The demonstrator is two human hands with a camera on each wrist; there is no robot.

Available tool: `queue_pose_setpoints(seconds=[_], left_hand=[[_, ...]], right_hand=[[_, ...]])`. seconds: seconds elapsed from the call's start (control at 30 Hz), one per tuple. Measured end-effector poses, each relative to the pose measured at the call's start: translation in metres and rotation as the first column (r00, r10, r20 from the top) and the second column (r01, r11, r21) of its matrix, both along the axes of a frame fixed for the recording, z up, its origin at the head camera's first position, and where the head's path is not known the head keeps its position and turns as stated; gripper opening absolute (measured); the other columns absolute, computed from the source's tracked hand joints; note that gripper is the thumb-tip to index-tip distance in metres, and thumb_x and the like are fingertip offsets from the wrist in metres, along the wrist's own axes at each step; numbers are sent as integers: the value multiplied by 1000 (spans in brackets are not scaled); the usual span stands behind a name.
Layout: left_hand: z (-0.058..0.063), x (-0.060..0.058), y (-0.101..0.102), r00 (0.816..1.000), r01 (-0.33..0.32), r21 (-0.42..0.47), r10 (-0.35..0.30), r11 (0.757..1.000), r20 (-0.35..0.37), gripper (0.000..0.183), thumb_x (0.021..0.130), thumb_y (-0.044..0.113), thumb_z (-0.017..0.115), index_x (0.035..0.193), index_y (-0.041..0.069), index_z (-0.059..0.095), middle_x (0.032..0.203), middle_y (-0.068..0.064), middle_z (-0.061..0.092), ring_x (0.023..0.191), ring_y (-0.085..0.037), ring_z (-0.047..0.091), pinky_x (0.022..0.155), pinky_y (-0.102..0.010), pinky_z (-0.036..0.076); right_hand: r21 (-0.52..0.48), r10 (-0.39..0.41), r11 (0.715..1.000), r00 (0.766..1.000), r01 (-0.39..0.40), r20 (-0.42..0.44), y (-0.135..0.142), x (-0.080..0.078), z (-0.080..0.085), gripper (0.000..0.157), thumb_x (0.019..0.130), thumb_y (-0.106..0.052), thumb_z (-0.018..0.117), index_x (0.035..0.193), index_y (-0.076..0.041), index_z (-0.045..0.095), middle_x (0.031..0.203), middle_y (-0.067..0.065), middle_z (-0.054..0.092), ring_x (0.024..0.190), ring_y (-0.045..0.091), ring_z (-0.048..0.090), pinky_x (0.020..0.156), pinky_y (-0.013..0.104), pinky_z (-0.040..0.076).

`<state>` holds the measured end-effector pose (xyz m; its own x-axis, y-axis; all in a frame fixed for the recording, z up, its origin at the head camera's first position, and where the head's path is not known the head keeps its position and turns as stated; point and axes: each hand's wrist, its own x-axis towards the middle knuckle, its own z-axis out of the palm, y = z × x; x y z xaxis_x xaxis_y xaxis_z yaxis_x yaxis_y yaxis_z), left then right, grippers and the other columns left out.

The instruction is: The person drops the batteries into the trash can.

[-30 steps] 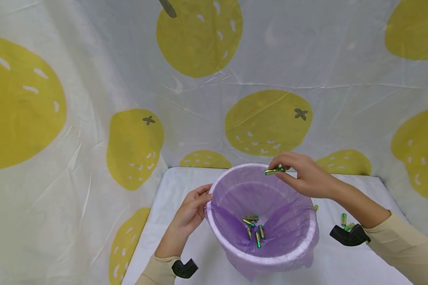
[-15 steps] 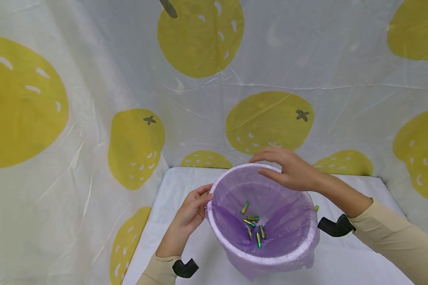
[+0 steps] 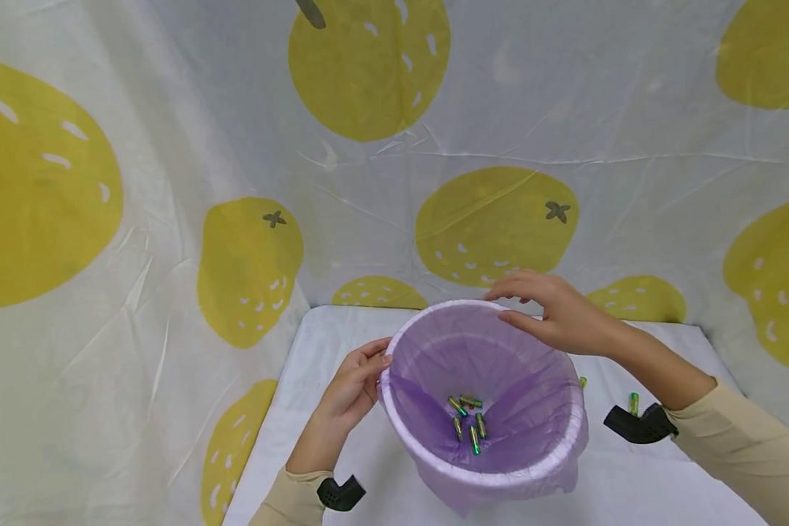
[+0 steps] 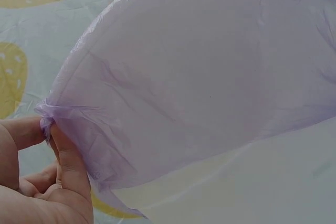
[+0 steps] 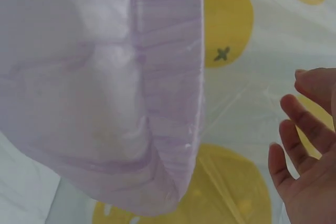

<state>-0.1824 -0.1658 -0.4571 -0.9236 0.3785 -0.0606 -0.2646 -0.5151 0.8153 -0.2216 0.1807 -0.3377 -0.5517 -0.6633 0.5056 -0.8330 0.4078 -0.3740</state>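
A round bin [image 3: 480, 478] lined with a thin purple plastic bag [image 3: 427, 365] stands on the table, its mouth tilted toward me. Several green-and-gold batteries [image 3: 475, 440] lie at the bottom of the liner. My left hand [image 3: 353, 387] pinches the rim at the left, thumb on top; in the left wrist view its fingers [image 4: 71, 156] grip the gathered edge of the bag. Over the far right part of the rim is my right hand [image 3: 559, 314], its fingers loosely bent and holding nothing. In the right wrist view that hand [image 5: 310, 150] is apart from the bag's side.
On the white table [image 3: 644, 475], right of the bin, lies a battery [image 3: 634, 403], partly behind the right wrist's black camera [image 3: 641, 424]. Another battery [image 3: 583, 382] peeks out beside the rim. A curtain with yellow fruit prints [image 3: 496, 226] hangs behind and at the sides.
My right hand held a battery over the bin and released it into the liner. It moved left, then back right, now without a battery. My left hand has stayed at the rim.
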Motion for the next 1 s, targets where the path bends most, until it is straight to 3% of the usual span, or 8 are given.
queue_pose_setpoints(seconds=[0.2, 0.5, 1.0], left_hand=[[0, 0, -1, 1000, 6, 7, -6, 1000, 5, 34, 103, -7, 50, 137, -7, 50, 110, -9, 66, 89, -15, 68, 71, -24, 59], [0, -2, -3, 1000, 11, 10, -11, 1000, -2, 35, 103, -7, 50, 138, -9, 49, 110, -10, 65, 89, -15, 68, 71, -23, 58], [0, -3, -6, 1000, 17, 5, -17, 1000, -8, 37, 103, -6, 51, 140, -11, 47, 111, -10, 64, 90, -15, 68, 72, -24, 58]], right_hand=[[-4, -20, 1000, 1000, 20, -7, 9, 6, -1, 41, 89, 3, 77, 124, -17, 71, 121, -6, 68, 104, 10, 61, 78, 25, 52], [4, -120, 993, 993, 120, 2, 35, 13, -4, 45, 86, 4, 79, 126, -15, 69, 120, -7, 68, 102, 11, 62, 81, 22, 53], [-25, -277, 960, 960, 278, 49, 79, 23, -25, 46, 86, 4, 79, 127, -13, 70, 120, -7, 68, 101, 4, 59, 83, 15, 49]])
